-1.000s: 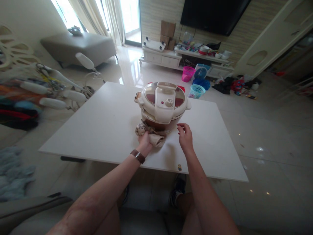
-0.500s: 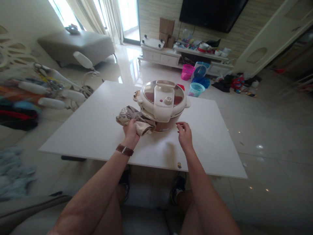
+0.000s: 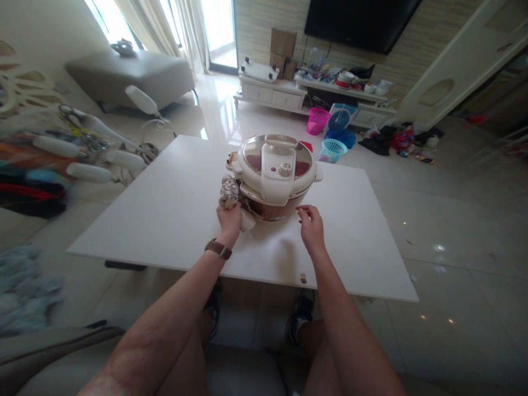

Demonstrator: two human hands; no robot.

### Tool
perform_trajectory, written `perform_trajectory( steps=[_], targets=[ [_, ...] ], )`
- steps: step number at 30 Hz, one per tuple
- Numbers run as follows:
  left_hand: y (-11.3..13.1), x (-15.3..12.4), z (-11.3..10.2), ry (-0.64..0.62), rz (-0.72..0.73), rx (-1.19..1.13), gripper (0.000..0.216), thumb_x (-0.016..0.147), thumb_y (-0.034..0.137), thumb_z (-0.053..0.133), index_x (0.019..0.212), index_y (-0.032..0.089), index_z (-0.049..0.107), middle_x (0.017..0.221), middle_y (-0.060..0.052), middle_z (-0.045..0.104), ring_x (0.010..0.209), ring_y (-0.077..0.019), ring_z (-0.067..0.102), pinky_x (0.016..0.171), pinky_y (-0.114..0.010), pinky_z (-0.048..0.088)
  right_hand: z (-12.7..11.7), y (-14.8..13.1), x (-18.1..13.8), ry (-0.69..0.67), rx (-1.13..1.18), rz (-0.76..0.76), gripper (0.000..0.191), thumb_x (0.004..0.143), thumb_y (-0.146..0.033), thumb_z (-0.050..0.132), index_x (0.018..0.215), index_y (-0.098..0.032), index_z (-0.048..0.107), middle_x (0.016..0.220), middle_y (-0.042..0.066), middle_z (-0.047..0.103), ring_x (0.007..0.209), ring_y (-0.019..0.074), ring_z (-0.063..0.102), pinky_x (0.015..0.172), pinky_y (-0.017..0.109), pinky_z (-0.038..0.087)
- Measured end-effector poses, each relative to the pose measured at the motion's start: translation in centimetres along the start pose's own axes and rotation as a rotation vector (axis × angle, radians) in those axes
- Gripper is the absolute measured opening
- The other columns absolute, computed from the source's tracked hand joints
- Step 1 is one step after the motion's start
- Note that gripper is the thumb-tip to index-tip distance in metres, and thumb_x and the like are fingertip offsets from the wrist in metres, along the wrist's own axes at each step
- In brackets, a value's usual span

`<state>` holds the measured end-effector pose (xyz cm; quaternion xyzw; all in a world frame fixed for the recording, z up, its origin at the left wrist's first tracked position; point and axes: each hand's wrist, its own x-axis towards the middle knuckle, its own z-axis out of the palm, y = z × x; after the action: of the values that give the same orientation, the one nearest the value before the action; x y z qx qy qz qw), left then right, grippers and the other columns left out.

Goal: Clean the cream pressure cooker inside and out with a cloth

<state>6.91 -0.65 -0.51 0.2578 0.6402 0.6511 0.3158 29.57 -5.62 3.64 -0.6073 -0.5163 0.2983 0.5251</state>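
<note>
Clutching a crumpled cloth [image 3: 229,190] in the left hand [image 3: 229,218] at the left front of the cooker [image 3: 277,192], between the far and near edges of the surface [image 3: 157,203] — and curling the right hand [image 3: 312,228] loosely, narrowly parted, just beside the cooker.

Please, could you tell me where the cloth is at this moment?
In the head view, the cloth is in the left hand, beside the cooker's lower left side, over the white table.
</note>
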Motion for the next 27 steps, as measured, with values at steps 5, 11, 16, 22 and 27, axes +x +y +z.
perform_trajectory(
  steps=[5, 11, 16, 22, 27],
  targets=[
    [-0.1, 0.0, 0.0, 0.005, 0.001, 0.016, 0.026, 0.068, 0.011, 0.074, 0.094, 0.015, 0.076, 0.095, -0.008, 0.078, 0.094, -0.0228, 0.074, 0.091, -0.032, 0.060, -0.1, -0.2, 0.0, 0.001, 0.002, 0.009, 0.032, 0.087, -0.051, 0.056, 0.092, -0.022, 0.070, 0.105, 0.008, 0.068, 0.096, 0.0240, 0.063, 0.081, 0.039, 0.053],
    [0.2, -0.5, -0.1, 0.000, -0.015, 0.033, 0.025, 0.068, 0.011, 0.076, 0.093, 0.016, 0.076, 0.094, -0.008, 0.078, 0.092, -0.0230, 0.074, 0.090, -0.033, 0.060, 0.0, -0.1, 0.1, -0.004, 0.004, 0.011, 0.031, 0.087, -0.051, 0.057, 0.090, -0.023, 0.069, 0.104, 0.008, 0.068, 0.096, 0.0239, 0.063, 0.083, 0.040, 0.054],
    [-0.2, -3.5, -0.1, 0.007, -0.044, 0.037, 0.017, 0.072, 0.012, 0.079, 0.087, 0.018, 0.076, 0.091, -0.007, 0.078, 0.091, -0.0212, 0.074, 0.088, -0.029, 0.058, 0.1, -0.1, 0.0, -0.005, -0.003, 0.000, 0.030, 0.088, -0.051, 0.056, 0.091, -0.023, 0.070, 0.104, 0.007, 0.069, 0.097, 0.0238, 0.062, 0.082, 0.040, 0.055],
    [-0.8, -7.4, 0.0, -0.046, -0.046, 0.018, 0.014, 0.071, 0.007, 0.082, 0.079, 0.017, 0.077, 0.085, -0.006, 0.077, 0.079, -0.0169, 0.069, 0.082, -0.025, 0.056, 0.1, 0.0, 0.0, -0.009, -0.002, 0.004, 0.030, 0.088, -0.051, 0.057, 0.090, -0.024, 0.070, 0.102, 0.007, 0.069, 0.095, 0.0238, 0.063, 0.084, 0.041, 0.055],
    [-0.5, -9.8, -0.4, -0.170, -0.045, 0.088, 0.015, 0.067, 0.005, 0.082, 0.068, 0.018, 0.075, 0.074, -0.004, 0.074, 0.072, -0.0179, 0.064, 0.077, -0.027, 0.055, 0.1, 0.0, 0.0, -0.012, -0.015, 0.002, 0.030, 0.088, -0.051, 0.056, 0.088, -0.024, 0.071, 0.101, 0.007, 0.069, 0.096, 0.0240, 0.063, 0.083, 0.041, 0.056]
  ],
)
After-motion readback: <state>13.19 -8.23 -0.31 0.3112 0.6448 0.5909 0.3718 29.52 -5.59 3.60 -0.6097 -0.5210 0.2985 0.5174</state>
